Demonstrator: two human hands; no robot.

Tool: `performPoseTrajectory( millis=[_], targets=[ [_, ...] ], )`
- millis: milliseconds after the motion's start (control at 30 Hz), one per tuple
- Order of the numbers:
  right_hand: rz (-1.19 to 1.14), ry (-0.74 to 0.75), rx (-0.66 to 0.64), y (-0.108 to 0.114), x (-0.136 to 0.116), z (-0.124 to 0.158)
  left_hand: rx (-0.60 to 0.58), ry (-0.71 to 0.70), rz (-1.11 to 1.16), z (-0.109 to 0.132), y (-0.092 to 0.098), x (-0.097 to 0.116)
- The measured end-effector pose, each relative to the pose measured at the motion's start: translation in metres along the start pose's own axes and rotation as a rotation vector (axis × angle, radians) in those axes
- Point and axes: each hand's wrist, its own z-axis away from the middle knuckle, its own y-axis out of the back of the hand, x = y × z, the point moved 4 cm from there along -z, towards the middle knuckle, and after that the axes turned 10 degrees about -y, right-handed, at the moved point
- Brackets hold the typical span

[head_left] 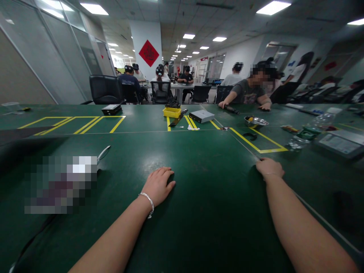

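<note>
My left hand [159, 184] lies on the green table [199, 212], fingers stretched forward and thumb apart, holding nothing. A silvery bracelet [148, 199] circles that wrist. Farther right, my right hand [271, 168] rests beside a seam in the tabletop, its fingers curled downward. Whatever those fingers hold, if anything, is hidden under the hand. Left of my left hand is a pixelated flat item [62, 185] with a pale loop at its far end and a dark strap [40, 231] at its near end.
Across the table are a yellow tray [172, 113] with black cable, a grey box [201, 116], a black box [112, 109] and a metal bowl [254, 121]. A bottle [311, 131] lies at right. A person [247, 89] sits opposite, one hand at a black tool [231, 109].
</note>
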Motion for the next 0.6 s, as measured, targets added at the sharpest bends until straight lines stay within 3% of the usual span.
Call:
performPoseTrajectory(
  millis=[100,200,333,467,533,600],
  targets=[
    [-0.016,0.017,0.119,0.009,-0.023,0.016,0.005,0.009,-0.032,-0.001,0.000,0.000],
    [-0.067,0.406,0.157,0.016,-0.078,0.056,0.018,0.016,-0.057,-0.002,-0.001,0.002],
    [-0.135,0.925,-0.073,0.010,-0.144,0.144,0.021,0.018,-0.087,-0.002,-0.005,0.005],
    [-0.103,1.223,-0.292,0.004,-0.170,0.226,0.001,0.020,-0.104,-0.001,-0.010,0.008],
    [-0.070,1.365,-0.354,0.004,-0.174,0.246,-0.013,0.025,-0.100,-0.001,-0.011,0.008],
    [-0.054,1.455,-0.361,0.008,-0.175,0.244,-0.026,0.027,-0.090,-0.001,-0.011,0.008]
  ],
)
